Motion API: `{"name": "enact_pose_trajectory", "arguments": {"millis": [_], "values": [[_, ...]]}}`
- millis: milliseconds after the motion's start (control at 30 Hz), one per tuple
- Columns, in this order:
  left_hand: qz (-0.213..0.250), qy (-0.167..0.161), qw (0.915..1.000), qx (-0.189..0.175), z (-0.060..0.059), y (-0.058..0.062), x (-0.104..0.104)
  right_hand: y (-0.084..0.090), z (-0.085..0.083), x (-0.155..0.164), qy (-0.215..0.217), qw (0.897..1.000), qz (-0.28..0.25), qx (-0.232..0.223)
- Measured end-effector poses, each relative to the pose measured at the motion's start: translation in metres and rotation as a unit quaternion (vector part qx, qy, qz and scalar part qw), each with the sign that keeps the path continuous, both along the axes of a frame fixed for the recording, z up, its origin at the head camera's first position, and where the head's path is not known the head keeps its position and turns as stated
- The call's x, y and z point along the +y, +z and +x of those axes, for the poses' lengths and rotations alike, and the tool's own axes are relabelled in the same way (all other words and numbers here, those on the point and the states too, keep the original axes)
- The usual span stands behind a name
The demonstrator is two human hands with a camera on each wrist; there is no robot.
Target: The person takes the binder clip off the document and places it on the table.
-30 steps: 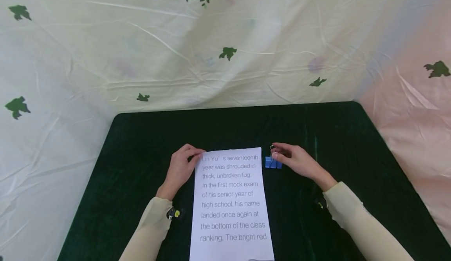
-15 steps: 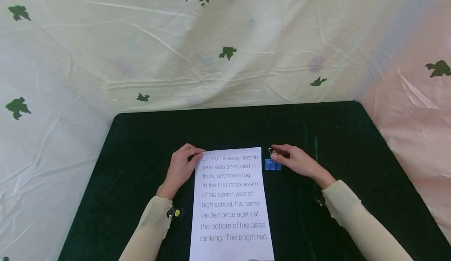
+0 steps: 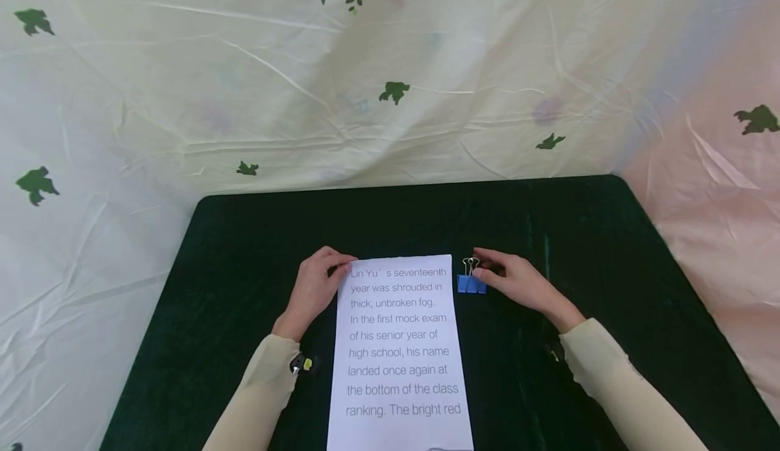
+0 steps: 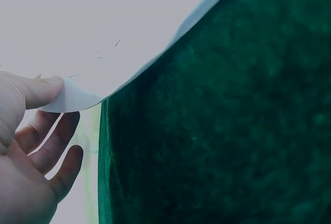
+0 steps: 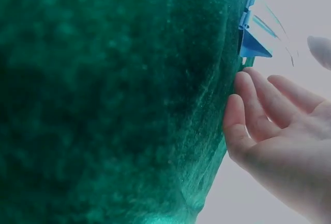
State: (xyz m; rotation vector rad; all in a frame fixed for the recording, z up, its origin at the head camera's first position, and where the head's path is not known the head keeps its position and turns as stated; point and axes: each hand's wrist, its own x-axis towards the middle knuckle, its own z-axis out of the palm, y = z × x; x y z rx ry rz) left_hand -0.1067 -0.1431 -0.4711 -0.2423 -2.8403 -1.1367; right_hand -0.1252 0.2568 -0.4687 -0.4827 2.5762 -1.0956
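In the head view a white printed sheet of paper (image 3: 399,361) lies on the dark green table. My left hand (image 3: 313,294) pinches its far left corner between thumb and fingers. The left wrist view has the thumb on top of the sheet (image 4: 98,32) and fingers beneath. A blue binder clip (image 3: 472,285) stands on the table just right of the sheet, its metal handles pointing up. My right hand (image 3: 525,283) is beside the clip; in the right wrist view its thumb and fingers are spread apart, not gripping the clip (image 5: 253,46).
The dark green cloth-covered table (image 3: 274,227) reaches back to a pale curtain (image 3: 317,119) printed with green leaf shapes. A pinkish curtain stretch (image 3: 719,187) hangs along the right side. A small dark device (image 3: 301,364) sits at the left wrist.
The right hand, which held the binder clip by its handles, has set it down slightly nearer and let go. The left hand and the paper have hardly moved.
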Motion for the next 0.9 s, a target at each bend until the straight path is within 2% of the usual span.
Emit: {"name": "enact_pose_trajectory", "arguments": {"millis": [267,600,800,900], "values": [[-0.041,-0.004,0.9989,-0.023,-0.004,0.004,0.001,0.003,0.008,0.005,-0.021,1.000,-0.015,0.010],[-0.104,-0.012,0.9939,-0.035,-0.012,0.003,0.001,0.010,0.017,0.008,-0.048,0.998,-0.006,0.046],[-0.148,-0.010,0.9883,-0.038,-0.004,0.007,-0.004,0.015,0.023,0.011,-0.071,0.995,0.025,0.066],[-0.174,-0.009,0.9846,-0.021,0.005,0.009,-0.011,0.019,0.027,0.012,-0.078,0.990,0.050,0.104]]}}
